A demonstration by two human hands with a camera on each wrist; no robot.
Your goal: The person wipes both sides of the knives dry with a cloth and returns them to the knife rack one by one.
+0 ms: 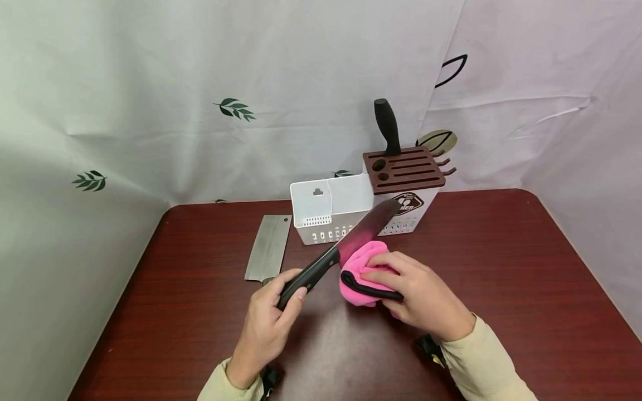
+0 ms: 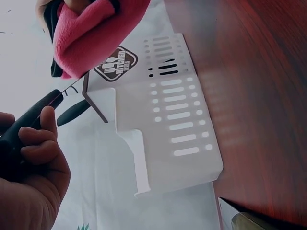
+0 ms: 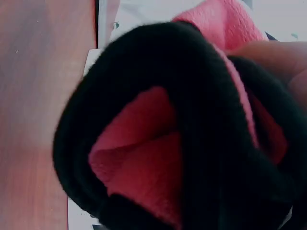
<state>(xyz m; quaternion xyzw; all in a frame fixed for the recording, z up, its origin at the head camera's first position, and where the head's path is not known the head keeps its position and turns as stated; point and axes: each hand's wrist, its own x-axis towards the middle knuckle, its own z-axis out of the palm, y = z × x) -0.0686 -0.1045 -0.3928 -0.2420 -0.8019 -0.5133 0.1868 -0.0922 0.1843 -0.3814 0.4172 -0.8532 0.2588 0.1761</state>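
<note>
My left hand (image 1: 268, 323) grips the black handle of a kitchen knife (image 1: 368, 225), its blade slanting up to the right above the table. In my right hand (image 1: 418, 287) is a bunched pink cloth (image 1: 363, 278) with black edging, held against the blade near the handle. The cloth (image 3: 139, 177) fills most of the right wrist view, hiding the blade there. From the left wrist view, the fingers of the left hand (image 2: 38, 163) curl round the handle, and the pink cloth (image 2: 96, 33) sits beyond it.
Behind the hands stands a white knife holder (image 1: 346, 203) with a brown slotted top (image 1: 406, 170); a black-handled knife (image 1: 386, 125) stands in a slot. A cleaver (image 1: 269, 248) lies flat on the dark red table (image 1: 200, 312), left of the holder. A patterned white curtain (image 1: 200, 67) hangs behind.
</note>
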